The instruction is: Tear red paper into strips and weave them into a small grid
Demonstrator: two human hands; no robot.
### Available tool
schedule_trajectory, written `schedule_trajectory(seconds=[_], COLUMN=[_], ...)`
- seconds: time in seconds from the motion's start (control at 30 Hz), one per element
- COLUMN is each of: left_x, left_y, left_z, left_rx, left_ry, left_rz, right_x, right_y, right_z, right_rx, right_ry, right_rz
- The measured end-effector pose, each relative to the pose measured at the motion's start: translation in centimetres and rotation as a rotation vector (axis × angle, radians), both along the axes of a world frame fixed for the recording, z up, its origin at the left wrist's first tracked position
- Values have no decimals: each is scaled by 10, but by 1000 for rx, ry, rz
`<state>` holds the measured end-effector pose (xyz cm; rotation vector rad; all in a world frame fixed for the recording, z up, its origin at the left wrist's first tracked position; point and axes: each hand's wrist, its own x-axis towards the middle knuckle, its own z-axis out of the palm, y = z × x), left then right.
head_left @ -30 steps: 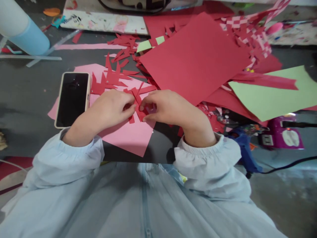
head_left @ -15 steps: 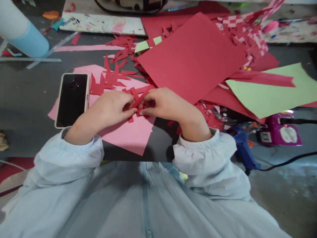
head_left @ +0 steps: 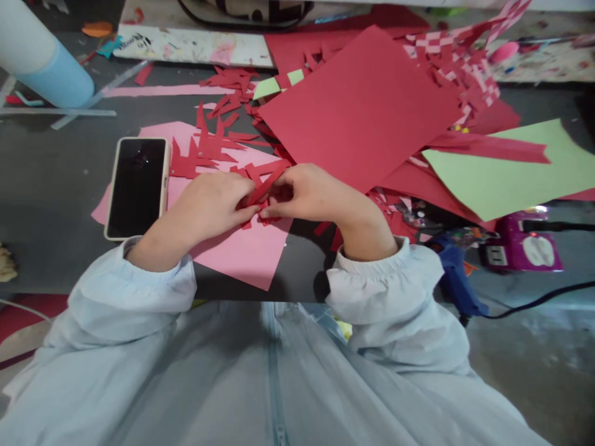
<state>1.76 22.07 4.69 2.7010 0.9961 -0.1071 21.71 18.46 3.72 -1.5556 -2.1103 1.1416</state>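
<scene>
My left hand point(head_left: 209, 201) and my right hand point(head_left: 311, 195) meet over a pink paper sheet point(head_left: 242, 248) on the dark table. Both pinch a small red paper piece point(head_left: 260, 189) made of narrow strips, fingertips pressed together on it. Loose red paper scraps point(head_left: 209, 145) lie just beyond my hands. A phone point(head_left: 137, 186) with a dark screen rests face up to the left of my left hand.
A large red sheet point(head_left: 362, 105) and a green sheet point(head_left: 506, 173) lie at the right. A woven red-and-pink paper mat point(head_left: 460, 62) sits far right. A blue glue gun point(head_left: 453, 272), a purple device point(head_left: 530, 248) and a blue-white cylinder point(head_left: 41, 59) are nearby.
My hands have drawn closer together and shifted slightly up the table. The red piece has turned between my fingers, one strip now pointing up and right.
</scene>
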Motion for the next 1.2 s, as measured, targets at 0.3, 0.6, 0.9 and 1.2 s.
schedule_trajectory(seconds=[0.3, 0.6, 0.9, 1.2], left_x=[0, -7, -8, -13], left_y=[-2, 4, 6, 7], left_z=[-4, 5, 6, 4], left_rx=[5, -144, -140, -99], left_ry=[-25, -76, -108, -51], left_rz=[23, 22, -22, -137], right_x=[-1, 2, -1, -2], right_y=[-3, 0, 3, 3], right_z=[2, -6, -5, -6], right_rx=[17, 153, 182, 148], right_ry=[-33, 69, 89, 162], right_rz=[0, -121, -268, -260])
